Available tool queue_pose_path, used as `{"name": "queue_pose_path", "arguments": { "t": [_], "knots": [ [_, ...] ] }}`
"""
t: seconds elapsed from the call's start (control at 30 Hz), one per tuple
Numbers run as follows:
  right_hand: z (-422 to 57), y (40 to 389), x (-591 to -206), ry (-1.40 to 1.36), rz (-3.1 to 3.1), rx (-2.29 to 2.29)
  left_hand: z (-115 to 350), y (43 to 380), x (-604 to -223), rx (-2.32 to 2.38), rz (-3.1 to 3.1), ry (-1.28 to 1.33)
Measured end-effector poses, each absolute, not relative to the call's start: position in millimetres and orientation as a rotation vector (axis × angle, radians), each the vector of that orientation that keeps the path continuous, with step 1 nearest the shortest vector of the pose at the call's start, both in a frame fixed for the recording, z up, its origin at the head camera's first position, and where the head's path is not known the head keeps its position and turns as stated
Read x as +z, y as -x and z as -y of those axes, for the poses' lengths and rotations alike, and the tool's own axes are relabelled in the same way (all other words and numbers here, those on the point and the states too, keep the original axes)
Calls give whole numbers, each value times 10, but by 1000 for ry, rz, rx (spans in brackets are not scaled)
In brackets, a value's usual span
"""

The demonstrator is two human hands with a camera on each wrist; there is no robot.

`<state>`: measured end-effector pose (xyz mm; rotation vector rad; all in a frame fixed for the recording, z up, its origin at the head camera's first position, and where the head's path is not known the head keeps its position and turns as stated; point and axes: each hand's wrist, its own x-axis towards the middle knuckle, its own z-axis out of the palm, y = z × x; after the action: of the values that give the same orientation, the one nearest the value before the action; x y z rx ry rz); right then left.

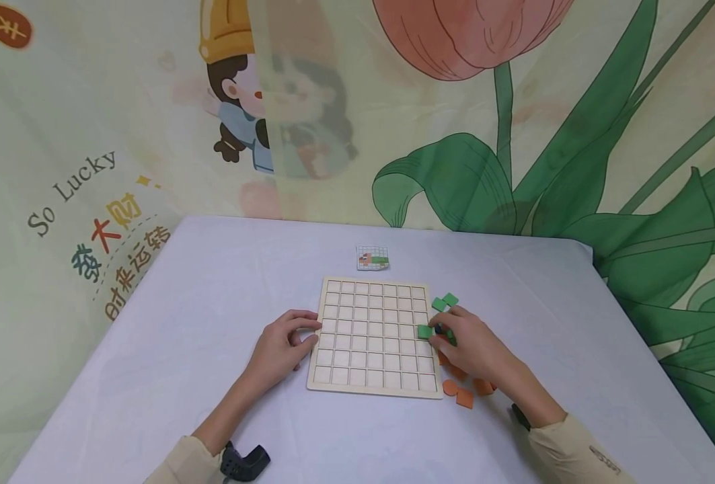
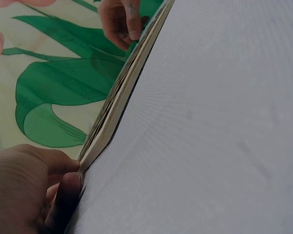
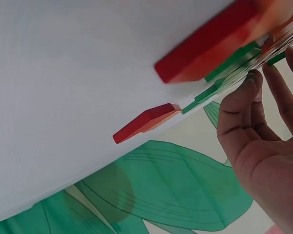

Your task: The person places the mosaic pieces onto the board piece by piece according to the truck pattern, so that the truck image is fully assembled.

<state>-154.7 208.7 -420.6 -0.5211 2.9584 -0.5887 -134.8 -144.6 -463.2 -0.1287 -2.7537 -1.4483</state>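
A square wooden grid board [image 1: 377,338] lies flat on the table. At its left edge, my left hand [image 1: 280,344] pinches the rim with thumb and index finger, which the left wrist view shows at the board's edge [image 2: 103,132]. My right hand [image 1: 473,341] is over the right edge, its fingertips gripping a small green square tile [image 1: 424,332] above the last column of cells. That tile [image 3: 282,55] is also between fingertips in the right wrist view. Beside the board are more green tiles [image 1: 450,299] and several orange tiles [image 1: 465,398], some partly hidden under the right hand.
A small card [image 1: 372,258] with a coloured grid pattern lies behind the board. White cloth [image 1: 236,269] covers the table, and a printed backdrop [image 1: 454,168] hangs behind it. Dark wrist devices [image 1: 245,462] are near both sleeves.
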Motion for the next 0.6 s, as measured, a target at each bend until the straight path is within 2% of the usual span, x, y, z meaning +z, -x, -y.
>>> {"name": "queue_pose_path", "arguments": {
  "t": [0.6],
  "knots": [
    [-2045,1580,-4169,541,-2929,-564,1434,1337,-4618,-1430,2762,101]
  ]
}}
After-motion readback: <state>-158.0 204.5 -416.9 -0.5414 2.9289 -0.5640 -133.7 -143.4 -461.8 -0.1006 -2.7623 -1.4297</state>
